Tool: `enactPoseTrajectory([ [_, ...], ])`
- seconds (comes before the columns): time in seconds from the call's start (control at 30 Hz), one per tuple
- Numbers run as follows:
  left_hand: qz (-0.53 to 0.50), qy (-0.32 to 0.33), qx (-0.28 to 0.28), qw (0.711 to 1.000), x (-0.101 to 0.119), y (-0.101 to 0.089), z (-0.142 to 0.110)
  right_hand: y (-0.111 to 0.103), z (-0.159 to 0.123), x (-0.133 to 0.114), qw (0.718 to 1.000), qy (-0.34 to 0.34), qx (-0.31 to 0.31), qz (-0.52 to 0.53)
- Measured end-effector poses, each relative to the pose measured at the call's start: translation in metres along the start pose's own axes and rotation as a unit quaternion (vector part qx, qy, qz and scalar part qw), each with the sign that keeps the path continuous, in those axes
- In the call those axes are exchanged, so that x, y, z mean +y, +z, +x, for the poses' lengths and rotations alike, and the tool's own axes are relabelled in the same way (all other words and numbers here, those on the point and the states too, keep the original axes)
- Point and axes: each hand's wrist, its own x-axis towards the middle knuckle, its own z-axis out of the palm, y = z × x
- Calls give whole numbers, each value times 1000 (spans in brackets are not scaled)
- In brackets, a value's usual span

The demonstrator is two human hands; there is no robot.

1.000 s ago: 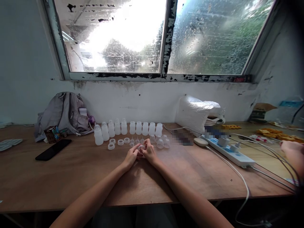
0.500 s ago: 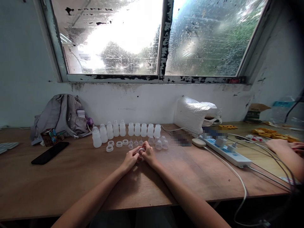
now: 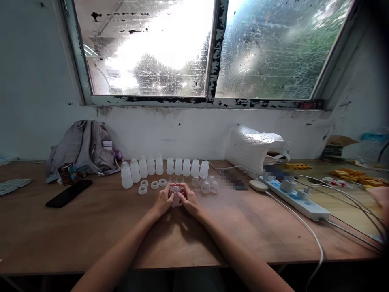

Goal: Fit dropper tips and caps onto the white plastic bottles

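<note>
Between my two hands is a small translucent bottle collar ring (image 3: 175,189), its round opening facing me. My left hand (image 3: 164,199) pinches it from the left with thumb and fingers, and my right hand (image 3: 189,199) grips the other side. Whether a nipple sits inside the ring is too small to tell. Just beyond my fingers, clear bottle nipples (image 3: 176,180) are partly hidden. Several loose collar rings (image 3: 154,185) lie to the left, and clear dome caps (image 3: 205,187) stand to the right. Behind them runs a row of frosted baby bottles (image 3: 186,167), those on the left (image 3: 127,176) with tops on.
A black phone (image 3: 69,194), a small box (image 3: 68,173) and a grey backpack (image 3: 82,152) occupy the left. On the right are a white power strip (image 3: 299,200) with trailing cables, a white bag (image 3: 251,148), yellow parts (image 3: 349,175) and another person's hand (image 3: 379,196).
My hands have shifted slightly in the view and turned the ring, so its round opening now faces me. The view has swung a little left. The other person's arm has moved mostly out of frame.
</note>
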Motion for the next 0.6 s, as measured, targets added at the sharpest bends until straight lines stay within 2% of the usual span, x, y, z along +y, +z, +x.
enactPoseTrajectory([
  [0.1, -22, -3, 21, 1000, -2, -2, 3, 1, 3, 4, 995, 59, -2, 76],
  [0.2, -69, -14, 15, 997, -3, -2, 5, 1, 5, 9, 993, 76, 4, 89],
  [0.27, -140, -47, -26, 989, -5, 0, 6, 0, 6, 11, 998, 50, 18, 44],
  [0.37, -264, -118, -82, 954, -8, 4, 8, -1, 6, 10, 998, -16, 34, -41],
  [0.53, -385, -206, -104, 893, -9, 6, 8, -2, 5, 6, 991, -63, 17, -114],
  [0.6, -390, -228, -123, 884, -8, 4, 7, -1, 3, 6, 989, -68, 3, -130],
])
